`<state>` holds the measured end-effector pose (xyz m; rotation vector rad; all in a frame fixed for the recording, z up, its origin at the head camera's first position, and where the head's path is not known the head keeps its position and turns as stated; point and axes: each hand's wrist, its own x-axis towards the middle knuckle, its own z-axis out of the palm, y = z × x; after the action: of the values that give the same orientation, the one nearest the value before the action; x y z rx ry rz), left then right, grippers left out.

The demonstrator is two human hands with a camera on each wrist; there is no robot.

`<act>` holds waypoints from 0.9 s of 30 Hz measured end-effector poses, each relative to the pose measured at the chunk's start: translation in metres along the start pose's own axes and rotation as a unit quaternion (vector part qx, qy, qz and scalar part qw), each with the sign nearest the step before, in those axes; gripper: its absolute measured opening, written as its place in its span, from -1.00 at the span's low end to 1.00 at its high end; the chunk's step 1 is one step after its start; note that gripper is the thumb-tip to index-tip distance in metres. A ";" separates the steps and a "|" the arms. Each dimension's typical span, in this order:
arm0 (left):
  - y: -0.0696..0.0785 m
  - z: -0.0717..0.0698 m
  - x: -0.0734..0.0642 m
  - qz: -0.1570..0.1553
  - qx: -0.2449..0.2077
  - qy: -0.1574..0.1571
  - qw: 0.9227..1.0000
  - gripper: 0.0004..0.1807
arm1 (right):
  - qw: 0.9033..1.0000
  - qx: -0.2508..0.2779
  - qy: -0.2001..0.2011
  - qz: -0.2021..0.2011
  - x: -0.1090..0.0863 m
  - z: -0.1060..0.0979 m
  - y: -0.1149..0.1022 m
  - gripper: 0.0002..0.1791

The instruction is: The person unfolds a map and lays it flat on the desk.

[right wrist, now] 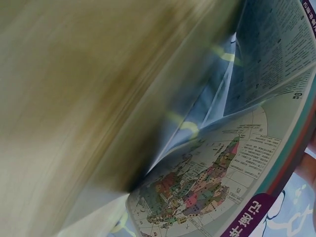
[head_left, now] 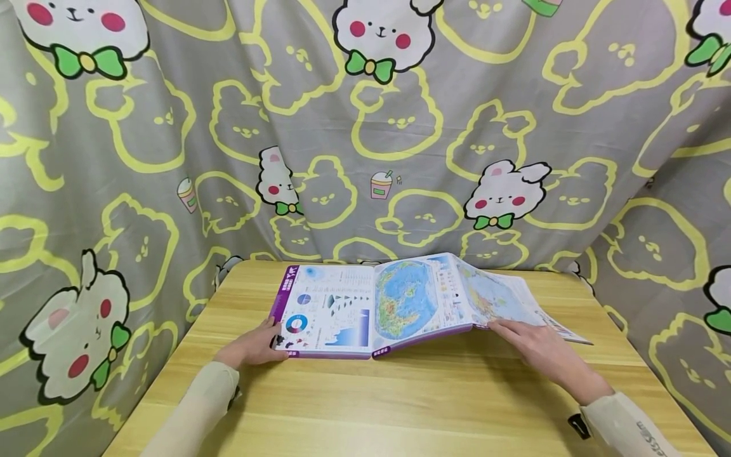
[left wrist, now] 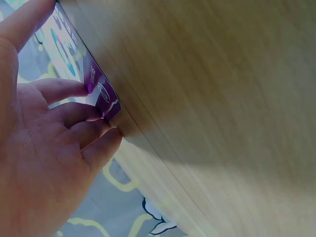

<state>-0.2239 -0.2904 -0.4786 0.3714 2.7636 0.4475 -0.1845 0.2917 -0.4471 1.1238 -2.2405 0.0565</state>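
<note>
A fold-out map booklet (head_left: 337,298) with purple borders lies spread across the table. Its left panel is flat and carries charts. The middle panel, with a blue oval world map (head_left: 407,301), rises toward its right fold, and another map panel (head_left: 497,295) slopes down from there. My left hand (head_left: 254,343) rests at the near left corner, its fingertips against the purple edge (left wrist: 104,94). At the raised fold, my right hand (head_left: 548,352) pinches the near edge of the map booklet. The right wrist view shows the underside, with a multicoloured map (right wrist: 197,192) and text.
The wooden table (head_left: 354,406) extends in front of the booklet and to both sides. A grey curtain (head_left: 320,127) with yellow outlines and white cartoon rabbits hangs close behind the table and along its left and right sides.
</note>
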 end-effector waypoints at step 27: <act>-0.010 -0.003 -0.002 -0.023 -0.018 0.002 1.000 0.10 | 0.997 0.005 -0.067 -0.024 -0.022 0.021 -0.002 -0.41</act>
<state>-0.2249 -0.3007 -0.4787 0.2990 2.7586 0.4869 -0.1842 0.2994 -0.4766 1.2185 -2.3322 -0.0294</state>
